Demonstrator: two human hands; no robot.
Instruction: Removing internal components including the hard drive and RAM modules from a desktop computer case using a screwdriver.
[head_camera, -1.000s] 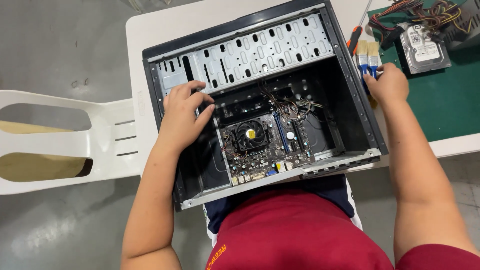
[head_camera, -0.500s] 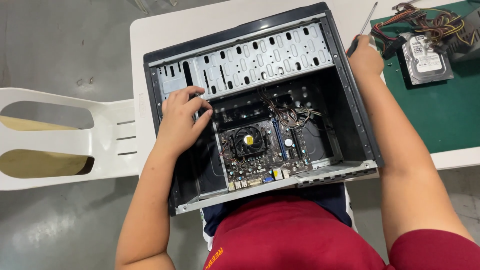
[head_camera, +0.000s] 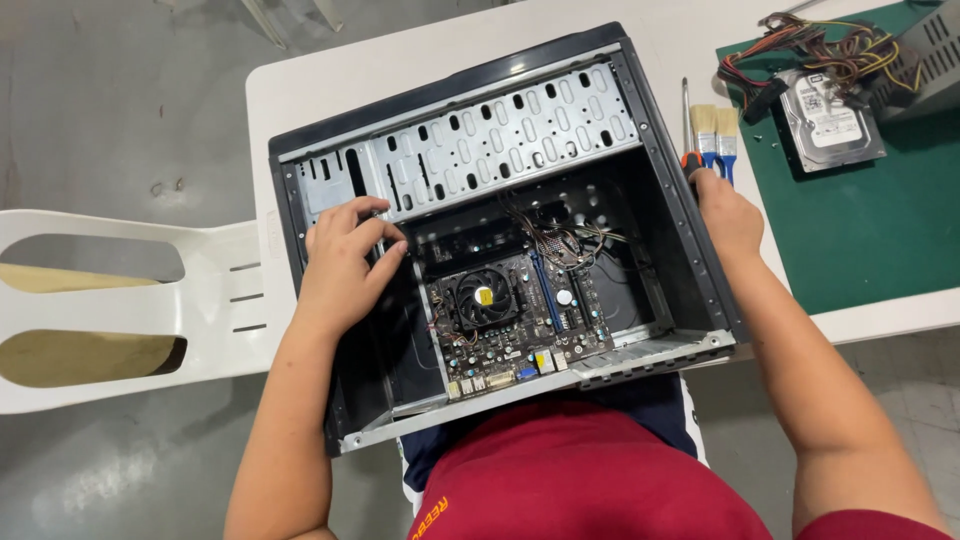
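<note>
An open black computer case (head_camera: 440, 92) lies on its side on a white table (head_camera: 330, 70), its near end over my lap. Inside sits a motherboard (head_camera: 520, 335) with a round black cooler fan (head_camera: 487, 297) and loose thin wires behind it. My left hand (head_camera: 345, 265) rests inside the case at the left, fingers spread against the edge of the grey perforated drive cage (head_camera: 500, 135), holding nothing. My right hand (head_camera: 728, 210) is outside the case's right wall, fingers closed on the red and black handle of a screwdriver (head_camera: 685, 110) whose shaft points away from me.
Two small paint brushes (head_camera: 716, 128) lie just right of the screwdriver. A green mat (head_camera: 860, 230) at the right carries a hard drive (head_camera: 830, 120), a bundle of coloured cables (head_camera: 820, 55) and a grey box (head_camera: 930, 50). A white plastic chair (head_camera: 120, 310) stands at my left.
My right hand went up to the screwdriver, tilted it off the table, and now holds it lower beside the brushes. My left hand has stayed in place inside the case.
</note>
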